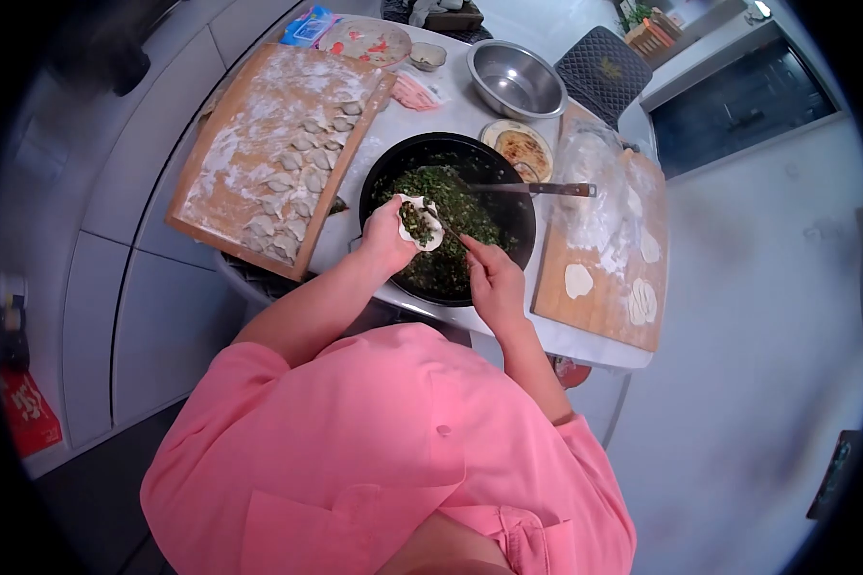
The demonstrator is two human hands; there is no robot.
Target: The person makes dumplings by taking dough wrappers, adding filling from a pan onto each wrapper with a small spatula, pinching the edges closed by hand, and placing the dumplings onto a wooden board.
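My left hand [385,240] holds a round dumpling wrapper [434,236] above the near part of a black pan [367,196]. Chopped green filling [415,220] lies on the wrapper. In my closed right hand [496,280] is a thin, dark utensil [444,224], its tip at the filling; whether it is a spoon or chopsticks I cannot tell. More green filling [460,206] covers the inside of the pan. A wooden-handled knife [564,189] rests across the pan's right rim, its blade over the filling.
On the left, a floured board [249,125] carries rows of folded dumplings [297,182]. A right-hand board [566,305] bears flat wrappers [578,280] and a clear plastic bag [590,187]. Behind the pan are a steel bowl [518,81], a plate with a browned flatbread [523,151] and a small bowl [428,56].
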